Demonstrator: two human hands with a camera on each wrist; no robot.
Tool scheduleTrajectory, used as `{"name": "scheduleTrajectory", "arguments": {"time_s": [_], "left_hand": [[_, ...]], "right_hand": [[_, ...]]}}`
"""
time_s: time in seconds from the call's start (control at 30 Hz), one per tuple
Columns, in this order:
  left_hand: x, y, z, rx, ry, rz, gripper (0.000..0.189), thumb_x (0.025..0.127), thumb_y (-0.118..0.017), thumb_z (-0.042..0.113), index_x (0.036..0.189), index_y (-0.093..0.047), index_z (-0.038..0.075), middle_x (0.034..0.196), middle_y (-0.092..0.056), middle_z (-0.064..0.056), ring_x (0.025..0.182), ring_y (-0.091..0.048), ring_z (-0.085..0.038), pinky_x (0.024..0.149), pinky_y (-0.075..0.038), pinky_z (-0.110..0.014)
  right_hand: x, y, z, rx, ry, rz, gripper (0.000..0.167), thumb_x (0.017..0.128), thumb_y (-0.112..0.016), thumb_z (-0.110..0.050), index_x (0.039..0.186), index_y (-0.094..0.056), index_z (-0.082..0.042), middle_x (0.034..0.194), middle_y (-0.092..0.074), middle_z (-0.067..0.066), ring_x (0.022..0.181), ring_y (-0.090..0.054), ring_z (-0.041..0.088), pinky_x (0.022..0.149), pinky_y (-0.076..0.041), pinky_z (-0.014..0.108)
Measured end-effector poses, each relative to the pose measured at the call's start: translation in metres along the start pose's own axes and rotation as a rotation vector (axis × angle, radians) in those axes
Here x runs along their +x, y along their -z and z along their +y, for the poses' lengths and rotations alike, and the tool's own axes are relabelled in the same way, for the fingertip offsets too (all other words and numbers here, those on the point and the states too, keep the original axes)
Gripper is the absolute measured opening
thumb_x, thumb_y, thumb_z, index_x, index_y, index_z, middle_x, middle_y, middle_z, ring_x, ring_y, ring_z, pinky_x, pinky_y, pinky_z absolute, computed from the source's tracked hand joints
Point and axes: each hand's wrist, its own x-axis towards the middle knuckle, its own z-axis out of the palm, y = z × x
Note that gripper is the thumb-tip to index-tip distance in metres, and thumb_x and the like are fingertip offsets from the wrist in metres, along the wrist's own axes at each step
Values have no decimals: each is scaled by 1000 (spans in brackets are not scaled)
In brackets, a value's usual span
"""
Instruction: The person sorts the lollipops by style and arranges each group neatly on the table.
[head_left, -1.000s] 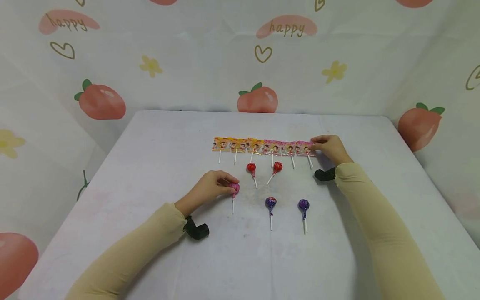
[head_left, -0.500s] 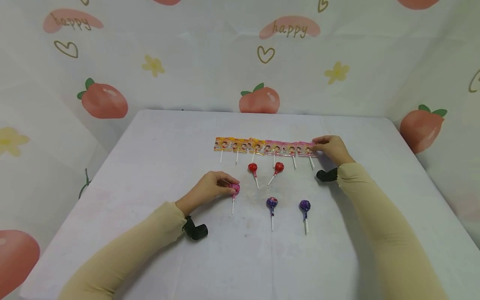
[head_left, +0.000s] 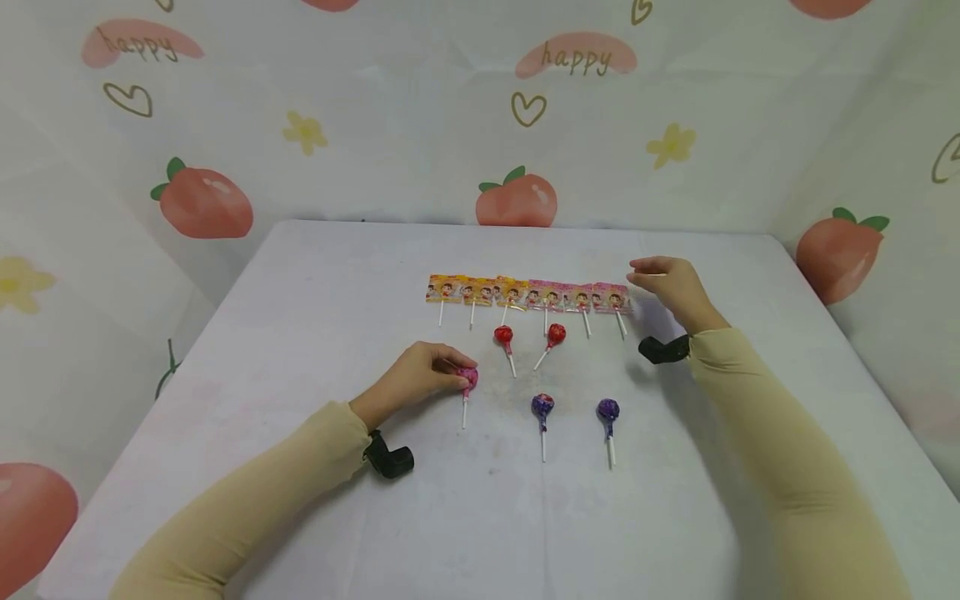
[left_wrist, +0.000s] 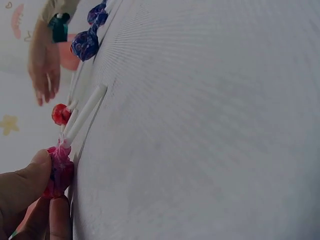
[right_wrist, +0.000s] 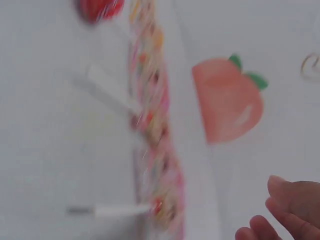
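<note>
White bench (head_left: 480,533), peach-print backdrop (head_left: 420,108). I log: left hand (head_left: 414,377), fingers pinching pink lolly (head_left: 471,377), near bench centre; right hand (head_left: 678,290), fingers loosely parted, empty, off the three-o'clock end of packet row (head_left: 545,293); red lollies (head_left: 503,335), pink's one-to-two o'clock; purple lollies (head_left: 542,405), three-to-four.

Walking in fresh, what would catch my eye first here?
Probably the row of orange and pink wrapped lollipops toward the far side of the white table. Nearer, the fingers of the left hand pinch a pink lollipop. Behind, large printed peaches stand out on the white backdrop.
</note>
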Motion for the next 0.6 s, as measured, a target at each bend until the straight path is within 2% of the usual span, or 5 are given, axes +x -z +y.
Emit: {"name": "scheduleTrajectory", "arguments": {"time_s": [0.1, 0.2, 0.33, 0.43, 0.6], "left_hand": [[1, 0, -1, 4, 4, 2, 25, 82, -78, 14, 107, -75, 12, 100, -73, -2, 87, -64, -11, 80, -49, -27], [1, 0, -1, 0, 9, 4, 25, 82, -78, 13, 107, -75, 13, 100, -73, -2, 87, -63, -10, 79, -48, -26], [1, 0, -1, -4, 7, 6, 25, 82, -77, 13, 107, -75, 12, 99, -73, -2, 87, -64, -11, 79, -48, -27], [1, 0, -2, -3, 3, 3, 25, 82, -77, 13, 107, -75, 12, 99, -73, -2, 87, -64, -11, 79, -49, -26], [2, 0, -3, 0, 3, 1, 25, 82, -78, 14, 107, -75, 12, 99, -73, -2, 86, -63, -10, 79, -49, -26]], "right_hand": [[-15, -1, -14, 69, 53, 9, 54, 98, -57, -29, 143, -44, -3, 145, -43, 20, 134, -41, 34, 111, -26, 57], [-32, -7, -26, 103, 144, 27, 54, 98, -57, -29, 144, -43, -4, 145, -45, 19, 130, -46, 32, 111, -30, 52], [-56, -21, -39, 113, 273, 42, 52, 99, -56, -27, 145, -43, -8, 144, -48, 16, 129, -49, 28, 105, -42, 34], [-72, -33, -44, 137, 331, 31, 54, 98, -58, -25, 148, -41, -12, 146, -47, 11, 133, -47, 27, 99, -44, 23], [-92, -56, -45, 219, 405, -15, 62, 95, -62, -16, 150, -35, -10, 153, -38, 9, 139, -39, 29, 102, -40, 25]]}}
